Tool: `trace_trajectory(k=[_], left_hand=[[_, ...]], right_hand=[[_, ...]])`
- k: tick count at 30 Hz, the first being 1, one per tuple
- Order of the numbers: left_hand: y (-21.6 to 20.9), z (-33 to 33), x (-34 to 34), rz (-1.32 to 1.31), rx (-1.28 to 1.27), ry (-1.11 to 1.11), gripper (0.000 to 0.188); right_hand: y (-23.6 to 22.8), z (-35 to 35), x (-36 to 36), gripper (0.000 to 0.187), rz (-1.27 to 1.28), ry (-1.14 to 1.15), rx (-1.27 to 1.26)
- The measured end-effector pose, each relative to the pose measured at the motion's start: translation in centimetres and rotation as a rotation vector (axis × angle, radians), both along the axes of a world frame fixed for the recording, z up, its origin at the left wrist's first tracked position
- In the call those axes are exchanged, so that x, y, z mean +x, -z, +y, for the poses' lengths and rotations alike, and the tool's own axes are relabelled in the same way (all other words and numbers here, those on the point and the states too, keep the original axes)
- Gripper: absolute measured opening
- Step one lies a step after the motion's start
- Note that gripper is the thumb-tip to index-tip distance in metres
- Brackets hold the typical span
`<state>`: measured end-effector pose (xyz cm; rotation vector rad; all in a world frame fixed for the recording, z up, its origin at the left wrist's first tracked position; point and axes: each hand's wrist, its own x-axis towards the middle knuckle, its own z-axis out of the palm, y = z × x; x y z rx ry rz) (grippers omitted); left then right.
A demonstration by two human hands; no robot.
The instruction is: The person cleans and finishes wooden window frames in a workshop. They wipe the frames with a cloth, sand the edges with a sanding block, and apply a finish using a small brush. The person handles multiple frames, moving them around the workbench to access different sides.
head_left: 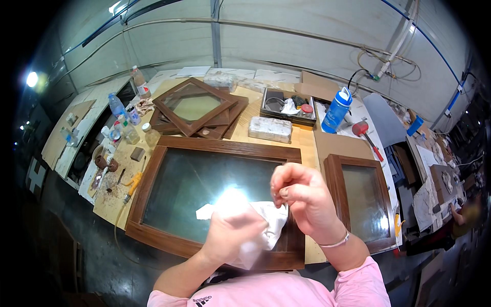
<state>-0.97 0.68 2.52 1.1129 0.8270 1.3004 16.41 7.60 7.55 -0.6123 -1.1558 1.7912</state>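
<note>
A large brown wood-framed glass panel (140,202) lies flat on the bench before me, a bright light mirrored in its glass. My left hand (232,235), smeared a little by motion, is closed on a crumpled white cloth (276,217) above the panel's near part. The cloth spreads out on both sides of the fist and hangs down below it. To the right, my right hand (307,202) is raised over the panel's right side, its fingers curled and the thumb bent toward the fingertips. Whatever it pinches, if anything, is too small to make out.
A smaller framed panel (333,176) lies at the right, with more frames (169,105) stacked behind. Farther back are a wrapped white block (270,129), a tool box (286,117), a blue bottle (336,112) and a red mallet (360,128). Bottles and a yellow air gun (134,184) lie left.
</note>
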Motion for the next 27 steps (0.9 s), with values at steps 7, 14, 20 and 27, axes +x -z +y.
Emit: trace_trajectory(k=[7, 14, 20, 27], left_hand=[[-0.6, -0.5, 0.3, -0.188, -0.058, -0.321, 0.003], [-0.1, -0.5, 0.6, -0.147, 0.082, -0.394, 0.004], [0.5, -0.6, 0.6, -0.104, 0.116, -0.404, 0.003], [0.7, -0.6, 0.5, -0.061, 0.147, -0.385, 0.004]], right_hand=[[1.8, -4.2, -1.0, 0.013, -0.35, 0.321, 0.733], [3.0, -4.3, -2.5, 0.013, -0.451, 0.508, 0.889], [3.4, -4.2, -2.7, 0.013, -0.467, 0.486, 0.855], [3.6, -4.0, -2.6, 0.012, -0.463, 0.449, 0.791]])
